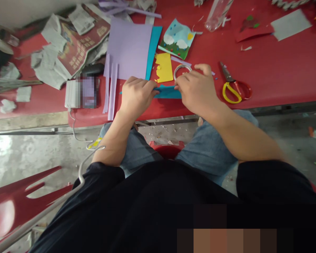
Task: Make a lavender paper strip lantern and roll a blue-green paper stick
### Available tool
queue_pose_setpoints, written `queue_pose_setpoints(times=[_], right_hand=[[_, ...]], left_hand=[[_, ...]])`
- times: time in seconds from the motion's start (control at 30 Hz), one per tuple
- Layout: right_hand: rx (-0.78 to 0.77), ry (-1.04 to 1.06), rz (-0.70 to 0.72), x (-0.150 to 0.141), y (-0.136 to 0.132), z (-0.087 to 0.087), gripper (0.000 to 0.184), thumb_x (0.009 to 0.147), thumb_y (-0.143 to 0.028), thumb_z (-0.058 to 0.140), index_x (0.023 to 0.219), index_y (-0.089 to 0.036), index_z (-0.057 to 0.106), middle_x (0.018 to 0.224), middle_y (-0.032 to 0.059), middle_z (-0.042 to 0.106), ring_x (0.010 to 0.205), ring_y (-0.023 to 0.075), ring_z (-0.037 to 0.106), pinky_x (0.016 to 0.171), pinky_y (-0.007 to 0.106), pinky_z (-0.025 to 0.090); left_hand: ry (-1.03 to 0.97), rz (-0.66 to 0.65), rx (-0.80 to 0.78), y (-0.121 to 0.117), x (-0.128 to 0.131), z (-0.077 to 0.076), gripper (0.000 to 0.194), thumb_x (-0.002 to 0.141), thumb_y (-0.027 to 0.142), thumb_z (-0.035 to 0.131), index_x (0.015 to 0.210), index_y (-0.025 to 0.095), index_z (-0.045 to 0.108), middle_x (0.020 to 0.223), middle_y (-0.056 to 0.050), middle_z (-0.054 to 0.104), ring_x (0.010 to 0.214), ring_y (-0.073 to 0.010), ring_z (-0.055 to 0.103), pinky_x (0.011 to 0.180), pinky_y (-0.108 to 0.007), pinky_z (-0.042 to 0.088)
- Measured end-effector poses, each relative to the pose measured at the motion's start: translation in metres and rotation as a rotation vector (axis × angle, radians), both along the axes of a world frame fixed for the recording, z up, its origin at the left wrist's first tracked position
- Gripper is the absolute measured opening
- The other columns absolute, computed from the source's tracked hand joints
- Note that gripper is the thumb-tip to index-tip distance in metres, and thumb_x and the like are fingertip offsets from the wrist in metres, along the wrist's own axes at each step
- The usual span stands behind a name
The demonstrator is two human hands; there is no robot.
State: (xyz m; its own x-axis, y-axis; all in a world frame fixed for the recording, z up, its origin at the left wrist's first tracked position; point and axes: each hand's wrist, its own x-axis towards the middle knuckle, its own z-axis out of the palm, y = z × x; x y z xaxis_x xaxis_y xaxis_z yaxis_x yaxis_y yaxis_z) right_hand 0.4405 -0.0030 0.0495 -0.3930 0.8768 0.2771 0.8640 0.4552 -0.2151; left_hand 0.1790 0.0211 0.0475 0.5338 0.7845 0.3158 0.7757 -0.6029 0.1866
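A strip of teal paper (168,92) stretches between my hands at the near edge of the table. My left hand (137,92) pinches its left end, and my right hand (195,88) pinches the right end. Just beyond it lies a torn-edged yellow paper piece (165,68). A silver tape roll or ring (177,71) sits partly behind my right hand. Farther back are a lilac sheet (129,49) over a teal sheet (153,49) and a painted card (177,39) with clouds and a sun. Open-bladed scissors (232,92) with yellow and red handles rest to the right.
Lilac strips (111,91) hang near the table's front edge. Left of them are a white power bank (72,94) with a cable and a phone (90,92). Crumpled newspaper (81,44) covers the back left. A clear plastic bottle (217,14) lies at the back of the red table (279,73).
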Motion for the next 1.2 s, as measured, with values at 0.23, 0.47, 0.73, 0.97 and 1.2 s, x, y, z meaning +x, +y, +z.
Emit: queue_pose_setpoints(times=[0.23,0.47,0.73,0.97,1.2], right_hand=[[0.042,-0.011,0.006,0.001,-0.003,0.001,0.036,0.116,-0.035,0.037,0.119,-0.027,0.072,0.114,0.0092,0.08,0.107,0.0312,0.07,0.121,0.058,0.039],[0.002,0.013,-0.009,0.001,-0.003,0.002,0.046,0.117,-0.043,0.028,0.117,-0.031,0.072,0.111,0.0089,0.08,0.109,0.0336,0.069,0.119,0.063,0.038],[-0.004,0.042,-0.012,0.0,-0.001,-0.001,0.045,0.117,-0.037,0.03,0.113,-0.03,0.075,0.107,0.0061,0.08,0.105,0.0292,0.067,0.119,0.061,0.036],[-0.034,0.106,-0.028,0.002,-0.002,0.0,0.04,0.116,-0.045,0.036,0.124,-0.03,0.072,0.112,0.0105,0.079,0.114,0.0369,0.07,0.115,0.067,0.039],[-0.035,0.103,-0.028,0.002,-0.001,-0.002,0.042,0.116,-0.048,0.033,0.124,-0.032,0.072,0.113,0.0096,0.08,0.113,0.036,0.07,0.117,0.066,0.038]], left_hand=[[0.042,0.036,0.039,0.002,-0.002,0.002,0.031,0.113,0.05,0.051,0.107,0.029,0.072,0.091,-0.006,0.079,0.091,-0.0269,0.073,0.092,-0.049,0.05],[-0.017,0.0,0.129,0.009,-0.005,-0.009,0.029,0.112,0.051,0.051,0.104,0.033,0.071,0.094,-0.003,0.079,0.087,-0.024,0.066,0.087,-0.049,0.047],[0.016,0.0,0.129,0.012,-0.007,-0.009,0.036,0.111,0.062,0.051,0.101,0.035,0.072,0.099,-0.002,0.082,0.09,-0.0241,0.061,0.087,-0.052,0.044],[0.017,0.028,0.084,0.003,-0.004,0.005,0.03,0.113,0.048,0.05,0.103,0.03,0.072,0.101,-0.007,0.081,0.093,-0.0289,0.068,0.09,-0.054,0.046],[0.003,-0.009,0.146,0.008,-0.005,-0.004,0.027,0.111,0.051,0.054,0.101,0.032,0.07,0.098,-0.004,0.081,0.09,-0.0246,0.065,0.09,-0.053,0.048]])
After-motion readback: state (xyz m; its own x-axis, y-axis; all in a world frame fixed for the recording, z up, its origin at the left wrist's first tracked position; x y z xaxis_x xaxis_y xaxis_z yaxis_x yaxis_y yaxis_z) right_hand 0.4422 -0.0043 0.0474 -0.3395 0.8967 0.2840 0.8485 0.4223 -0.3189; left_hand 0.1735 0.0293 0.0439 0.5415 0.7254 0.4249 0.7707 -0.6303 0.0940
